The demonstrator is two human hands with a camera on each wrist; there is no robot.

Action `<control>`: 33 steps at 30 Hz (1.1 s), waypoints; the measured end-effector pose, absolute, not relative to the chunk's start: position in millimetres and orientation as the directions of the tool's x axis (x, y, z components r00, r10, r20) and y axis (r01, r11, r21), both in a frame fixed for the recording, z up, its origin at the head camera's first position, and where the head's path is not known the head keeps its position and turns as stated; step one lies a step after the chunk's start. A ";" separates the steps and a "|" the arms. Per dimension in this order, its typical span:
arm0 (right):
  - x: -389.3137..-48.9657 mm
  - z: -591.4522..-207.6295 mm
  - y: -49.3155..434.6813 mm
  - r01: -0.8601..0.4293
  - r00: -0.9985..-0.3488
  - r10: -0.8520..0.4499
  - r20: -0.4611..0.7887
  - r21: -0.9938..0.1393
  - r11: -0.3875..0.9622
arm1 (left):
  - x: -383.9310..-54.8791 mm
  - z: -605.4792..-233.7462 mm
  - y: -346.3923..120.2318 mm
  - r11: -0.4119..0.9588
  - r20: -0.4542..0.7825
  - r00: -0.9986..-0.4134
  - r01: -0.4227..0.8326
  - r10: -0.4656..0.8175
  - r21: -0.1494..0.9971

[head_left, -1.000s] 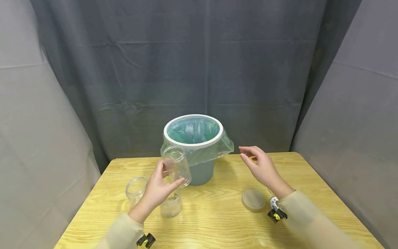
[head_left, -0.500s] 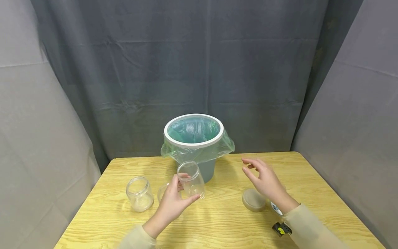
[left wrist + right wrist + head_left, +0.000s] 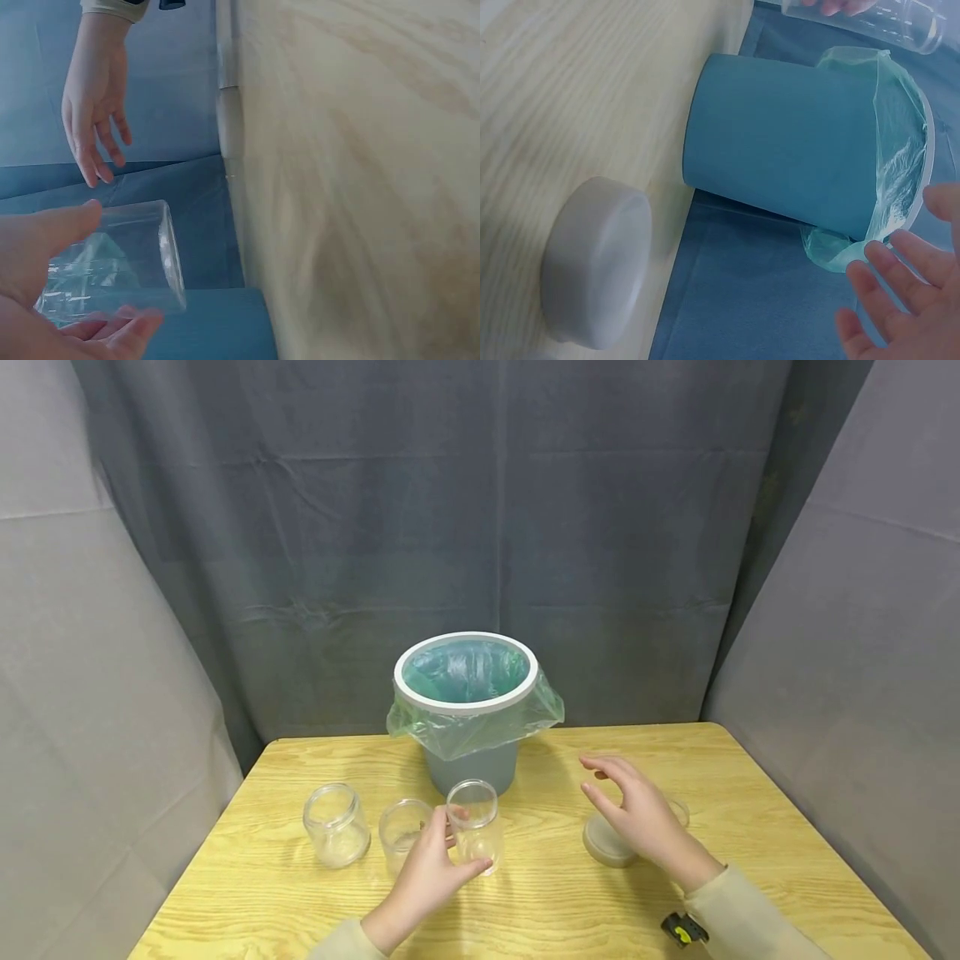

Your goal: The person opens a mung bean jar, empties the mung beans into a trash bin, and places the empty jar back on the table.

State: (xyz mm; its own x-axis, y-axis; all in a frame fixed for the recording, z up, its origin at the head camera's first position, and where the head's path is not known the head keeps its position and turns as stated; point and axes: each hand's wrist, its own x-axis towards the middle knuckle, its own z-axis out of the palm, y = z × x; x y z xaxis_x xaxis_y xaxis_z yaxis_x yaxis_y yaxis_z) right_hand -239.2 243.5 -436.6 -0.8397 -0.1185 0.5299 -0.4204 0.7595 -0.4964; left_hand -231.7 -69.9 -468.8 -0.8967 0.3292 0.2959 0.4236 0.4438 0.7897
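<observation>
In the head view my left hand [image 3: 431,877] grips a clear jar [image 3: 480,839] from the side, thumb on one side and fingers on the other. The jar stands upright and has no lid on. The left wrist view shows a gap between its base and the table. Another clear jar [image 3: 401,837] is just left of the hand, and a third one [image 3: 337,828] stands farther left. My right hand [image 3: 637,822] hovers over a beige round lid [image 3: 604,843], fingers relaxed and holding nothing. The right wrist view shows that lid [image 3: 596,262] lying on the table.
A grey-blue bin [image 3: 472,768] with a white rim and a green plastic liner [image 3: 472,731] stands behind the held jar, at the table's [image 3: 540,902] back edge. Partly hidden behind my right hand is a clear round rim [image 3: 681,812]. Grey curtains [image 3: 615,568] surround the table.
My left hand has carried the jar right and down from in front of the bin's rim, and it now stands more upright. My right hand has lowered slightly towards the beige lid.
</observation>
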 end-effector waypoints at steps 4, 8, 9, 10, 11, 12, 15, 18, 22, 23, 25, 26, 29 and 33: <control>-238.4 -440.7 243.1 -0.415 -0.852 -0.128 0.507 -0.506 0.756 | -235.5 -478.7 -70.6 0.476 0.259 -0.902 0.406 0.344 0.781; -237.6 -445.3 242.7 -0.413 -0.858 -0.138 0.496 -0.504 0.758 | -240.1 -488.6 -72.6 0.520 0.226 -0.903 0.399 0.365 0.755; -237.2 -446.2 242.6 -0.413 -0.858 -0.139 0.495 -0.501 0.760 | -241.1 -490.5 -72.9 0.532 0.219 -0.904 0.397 0.367 0.748; -236.7 -447.1 242.3 -0.412 -0.858 -0.141 0.494 -0.499 0.762 | -241.9 -492.6 -73.3 0.542 0.215 -0.903 0.398 0.371 0.740; -236.2 -447.8 242.1 -0.412 -0.859 -0.140 0.493 -0.500 0.762 | -242.4 -493.9 -73.6 0.549 0.210 -0.904 0.397 0.372 0.735; -235.7 -448.5 241.9 -0.411 -0.860 -0.141 0.490 -0.502 0.761 | -243.0 -495.5 -73.9 0.557 0.207 -0.905 0.396 0.372 0.730; -234.0 -450.7 241.4 -0.406 -0.865 -0.141 0.481 -0.509 0.759 | -243.8 -498.2 -75.1 0.573 0.194 -0.907 0.390 0.374 0.721; -232.0 -452.6 240.8 -0.396 -0.873 -0.141 0.467 -0.510 0.764 | -244.1 -499.7 -76.1 0.577 0.183 -0.909 0.383 0.375 0.722; -228.5 -453.5 239.6 -0.381 -0.886 -0.140 0.443 -0.520 0.765 | -243.8 -500.7 -76.9 0.564 0.166 -0.912 0.366 0.374 0.740; -227.8 -453.5 239.3 -0.378 -0.889 -0.141 0.436 -0.525 0.763 | -243.8 -501.1 -77.0 0.563 0.160 -0.913 0.362 0.375 0.743; -226.6 -453.0 238.7 -0.377 -0.891 -0.142 0.431 -0.528 0.761 | -243.8 -501.5 -77.0 0.562 0.156 -0.912 0.360 0.378 0.745; -226.1 -452.8 238.4 -0.377 -0.892 -0.143 0.429 -0.530 0.760 | -243.8 -501.5 -77.0 0.561 0.157 -0.911 0.363 0.382 0.744; -225.9 -453.3 237.2 -0.377 -0.891 -0.142 0.430 -0.529 0.760 | -243.6 -501.5 -76.9 0.562 0.154 -0.907 0.368 0.391 0.741; -225.3 -454.5 236.1 -0.373 -0.895 -0.141 0.423 -0.537 0.757 | -243.7 -502.0 -76.3 0.557 0.152 -0.905 0.369 0.396 0.744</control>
